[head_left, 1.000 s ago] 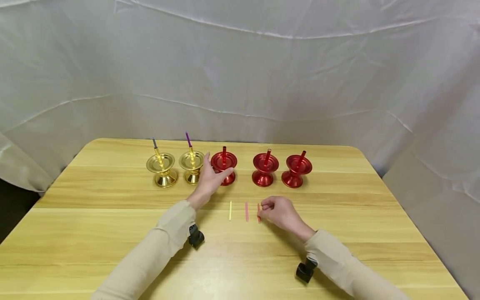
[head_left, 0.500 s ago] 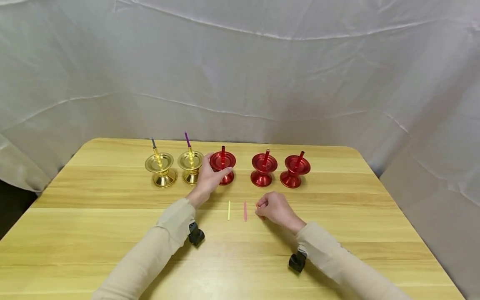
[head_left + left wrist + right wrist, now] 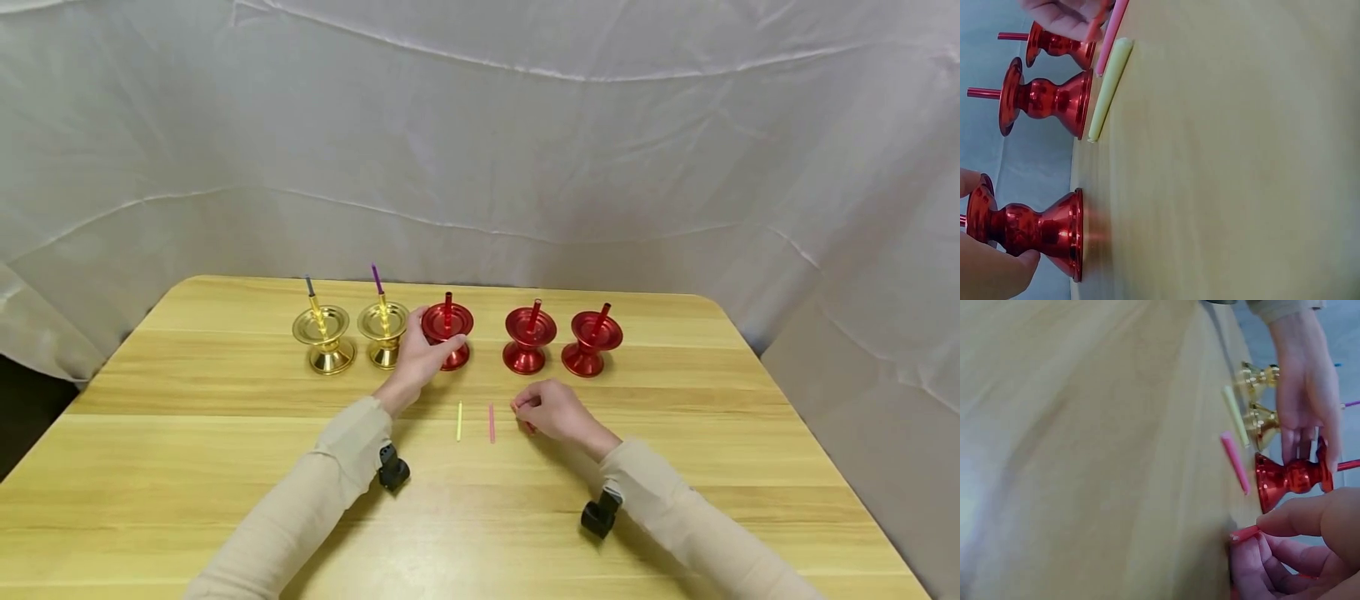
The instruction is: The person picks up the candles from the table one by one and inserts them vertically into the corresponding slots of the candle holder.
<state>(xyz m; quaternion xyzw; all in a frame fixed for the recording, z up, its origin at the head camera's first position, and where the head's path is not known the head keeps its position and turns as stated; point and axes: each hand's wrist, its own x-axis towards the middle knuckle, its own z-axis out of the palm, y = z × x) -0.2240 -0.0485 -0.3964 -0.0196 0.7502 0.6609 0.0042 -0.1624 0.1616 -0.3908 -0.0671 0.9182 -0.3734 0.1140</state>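
Pinches a slim red candle (image 3: 1245, 534) in the right hand (image 3: 558, 412), low at the wooden table (image 3: 480, 521) (touching or raised, cannot tell), near the pink candle (image 3: 492, 423). Grips an upright red candle holder (image 3: 1025, 228) with the left hand (image 3: 414, 358). Seems mid-pickup; probably calls next for a steady pinch while lifting.

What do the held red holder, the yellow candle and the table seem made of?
Red holder: probably metal with a glossy red coating, from its sharp highlights; shiny plastic is possible.
Yellow candle: likely wax, its surface dull and evenly coloured.
Table: wood or wood-look laminate, by its streaked grain and soft sheen.
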